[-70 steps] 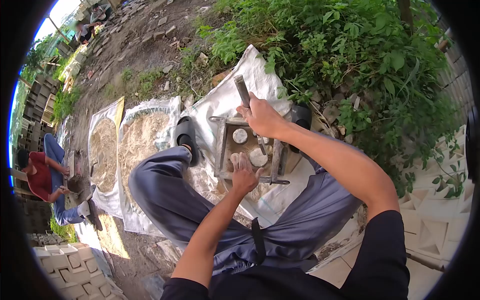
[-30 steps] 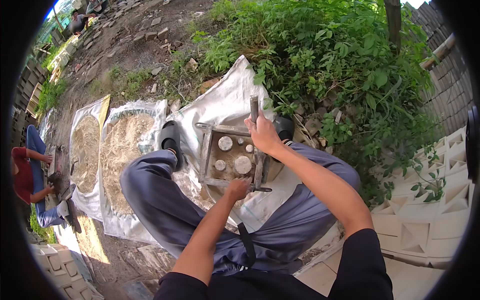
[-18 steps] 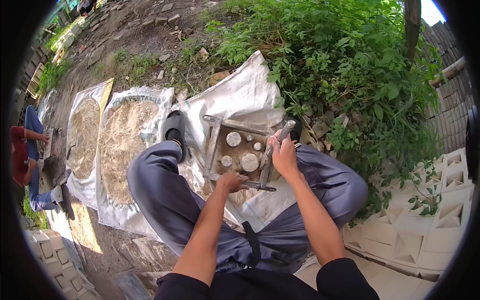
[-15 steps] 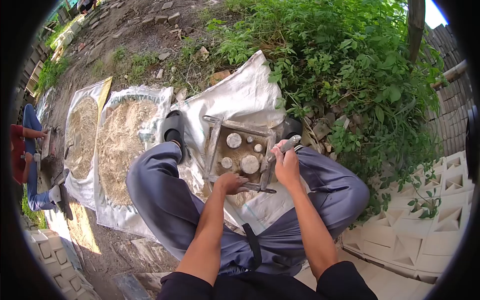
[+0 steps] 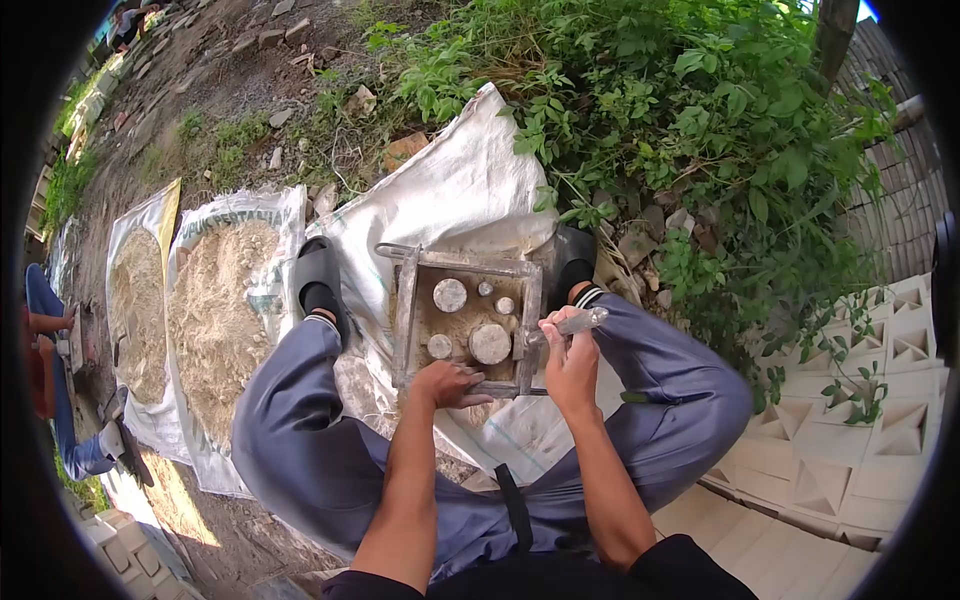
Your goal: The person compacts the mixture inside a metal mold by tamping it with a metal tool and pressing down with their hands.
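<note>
A wooden frame (image 5: 405, 320) lies on a white sack (image 5: 450, 190) between my feet. Inside it are several round pale discs, the biggest (image 5: 490, 343) near the lower right corner, in sandy material (image 5: 465, 323). My left hand (image 5: 450, 384) is on the frame's near bar, its fingers curled against the wood. My right hand (image 5: 571, 360) is wrapped round a grey metal tool (image 5: 583, 321), held at the frame's right side with its handle end pointing right. The tool's other end reaches the frame's right bar.
Two sacks of sandy powder (image 5: 215, 320) (image 5: 140, 290) lie to the left. Beyond them sits another person (image 5: 60, 340). Pale patterned blocks (image 5: 825, 450) are stacked at the right. Green plants (image 5: 650, 120) grow ahead, beside loose stones. My feet in dark sandals flank the frame.
My right hand has come down from above the frame to its right side, and the tool has tilted from upright to nearly level. My left hand has moved from inside the frame to its near bar.
</note>
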Demonstrator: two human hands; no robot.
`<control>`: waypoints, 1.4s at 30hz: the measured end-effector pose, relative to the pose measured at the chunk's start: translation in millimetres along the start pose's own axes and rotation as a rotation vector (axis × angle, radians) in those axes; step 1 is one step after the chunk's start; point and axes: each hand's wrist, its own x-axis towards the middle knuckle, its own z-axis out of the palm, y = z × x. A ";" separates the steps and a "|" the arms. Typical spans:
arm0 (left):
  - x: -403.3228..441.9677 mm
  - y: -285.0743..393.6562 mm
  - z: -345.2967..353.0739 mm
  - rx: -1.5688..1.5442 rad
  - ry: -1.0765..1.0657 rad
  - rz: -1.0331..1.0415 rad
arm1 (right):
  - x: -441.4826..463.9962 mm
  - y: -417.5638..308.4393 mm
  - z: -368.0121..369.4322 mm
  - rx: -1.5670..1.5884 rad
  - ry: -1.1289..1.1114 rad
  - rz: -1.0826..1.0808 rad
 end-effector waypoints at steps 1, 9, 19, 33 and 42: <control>1.4 -2.3 1.9 0.004 -0.001 0.001 | 0.4 0.1 4.1 0.003 0.003 0.000; -1.2 -2.3 9.3 0.031 0.113 0.022 | 25.6 -3.4 9.9 0.031 0.099 -0.059; -0.9 2.5 7.1 0.030 0.064 -0.030 | 61.1 5.9 15.2 0.121 0.221 0.004; 1.4 2.0 -4.6 0.161 0.311 -0.013 | 25.1 3.4 11.8 0.036 0.176 -0.084; 1.0 2.9 -2.3 0.070 0.272 -0.028 | -4.7 7.6 4.4 0.003 0.026 -0.070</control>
